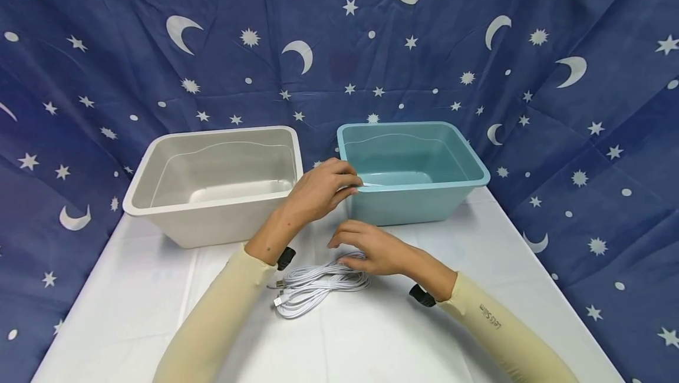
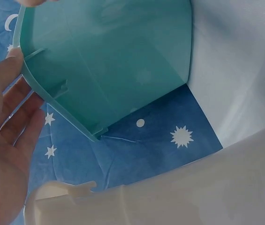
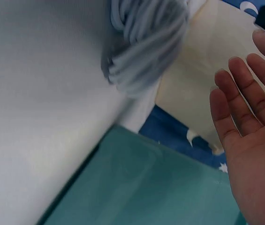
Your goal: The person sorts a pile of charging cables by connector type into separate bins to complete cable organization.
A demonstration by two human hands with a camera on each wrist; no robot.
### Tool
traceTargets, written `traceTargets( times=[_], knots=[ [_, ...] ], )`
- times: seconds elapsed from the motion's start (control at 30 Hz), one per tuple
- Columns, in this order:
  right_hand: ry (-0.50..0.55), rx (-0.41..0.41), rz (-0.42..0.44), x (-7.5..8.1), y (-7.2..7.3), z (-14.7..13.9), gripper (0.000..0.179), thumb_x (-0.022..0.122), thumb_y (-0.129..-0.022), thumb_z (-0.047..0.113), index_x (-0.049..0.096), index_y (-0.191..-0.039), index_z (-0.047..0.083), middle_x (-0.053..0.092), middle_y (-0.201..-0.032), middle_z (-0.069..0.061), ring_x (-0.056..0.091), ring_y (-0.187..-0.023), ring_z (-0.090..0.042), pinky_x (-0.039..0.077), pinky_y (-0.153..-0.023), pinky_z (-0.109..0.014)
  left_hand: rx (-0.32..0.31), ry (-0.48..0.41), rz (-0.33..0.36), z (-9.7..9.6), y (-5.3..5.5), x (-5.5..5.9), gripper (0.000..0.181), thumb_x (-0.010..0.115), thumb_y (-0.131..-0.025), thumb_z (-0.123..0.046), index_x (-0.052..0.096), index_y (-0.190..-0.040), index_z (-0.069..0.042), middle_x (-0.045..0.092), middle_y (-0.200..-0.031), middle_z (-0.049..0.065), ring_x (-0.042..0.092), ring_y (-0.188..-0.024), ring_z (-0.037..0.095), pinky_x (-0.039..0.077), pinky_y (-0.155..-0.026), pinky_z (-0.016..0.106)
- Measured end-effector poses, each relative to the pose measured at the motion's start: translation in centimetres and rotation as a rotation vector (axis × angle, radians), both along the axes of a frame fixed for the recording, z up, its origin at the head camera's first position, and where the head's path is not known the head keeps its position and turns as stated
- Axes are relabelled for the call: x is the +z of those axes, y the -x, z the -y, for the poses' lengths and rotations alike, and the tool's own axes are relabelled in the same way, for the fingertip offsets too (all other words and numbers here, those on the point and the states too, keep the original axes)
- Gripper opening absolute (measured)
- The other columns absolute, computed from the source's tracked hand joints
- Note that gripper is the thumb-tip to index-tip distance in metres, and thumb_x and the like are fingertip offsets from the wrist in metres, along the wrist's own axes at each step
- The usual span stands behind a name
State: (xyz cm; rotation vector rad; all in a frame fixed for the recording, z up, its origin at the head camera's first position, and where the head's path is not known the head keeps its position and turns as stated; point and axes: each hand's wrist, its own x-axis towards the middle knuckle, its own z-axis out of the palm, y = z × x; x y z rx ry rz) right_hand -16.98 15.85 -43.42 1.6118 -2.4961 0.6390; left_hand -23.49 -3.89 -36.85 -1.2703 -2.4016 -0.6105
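My left hand (image 1: 320, 191) reaches over the near left corner of the teal bin (image 1: 419, 200). Its thumb (image 2: 15, 63) lies against the bin's rim in the left wrist view, and the other fingers (image 2: 22, 105) are fairly straight with gaps between them. A thin white strip shows at the fingertips just inside the rim, too small to identify. The right hand (image 1: 373, 247) hovers over a coiled bundle of white cable (image 1: 315, 289) on the table, fingers (image 3: 242, 93) extended and spread. That bundle is blurred in the right wrist view.
A beige bin (image 1: 212, 209) stands on the left, close to the teal one. A white cloth (image 1: 414, 342) covers the table. Behind both bins hangs a blue curtain (image 1: 329, 59) with moons and stars. Cable connectors (image 1: 281, 299) lie at the bundle's left end.
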Motion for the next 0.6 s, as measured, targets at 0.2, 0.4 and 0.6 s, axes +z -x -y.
traceTargets(
  times=[0.2, 0.4, 0.6],
  knots=[
    [-0.04, 0.027, -0.004, -1.0, 0.3, 1.0, 0.027, 0.067, -0.096, 0.029, 0.065, -0.12, 0.016, 0.059, -0.119, 0.008, 0.053, -0.112, -0.007, 0.043, -0.1, -0.024, -0.006, 0.002, -0.022, 0.0, 0.1, 0.0, 0.019, 0.067, -0.098, -0.024, 0.076, -0.113, -0.018, 0.063, -0.112, -0.006, 0.054, -0.105, 0.012, 0.046, -0.088, 0.027],
    [-0.058, 0.023, 0.031, -1.6, 0.4, 1.8, 0.027, 0.069, -0.094, 0.026, 0.068, -0.118, 0.013, 0.061, -0.116, 0.006, 0.056, -0.109, -0.008, 0.044, -0.099, -0.025, 0.0, -0.003, -0.007, 0.0, 0.1, 0.0, 0.02, 0.064, -0.099, -0.026, 0.076, -0.114, -0.019, 0.062, -0.113, -0.007, 0.053, -0.108, 0.01, 0.045, -0.091, 0.026],
    [-0.109, 0.023, 0.07, -2.6, 0.3, 2.8, 0.029, 0.069, -0.093, 0.025, 0.067, -0.12, 0.013, 0.062, -0.118, 0.004, 0.056, -0.109, -0.009, 0.045, -0.099, -0.025, -0.005, 0.002, -0.002, 0.0, 0.0, -0.1, 0.02, 0.065, -0.099, -0.025, 0.076, -0.115, -0.018, 0.062, -0.114, -0.007, 0.053, -0.108, 0.011, 0.046, -0.09, 0.026]
  ],
)
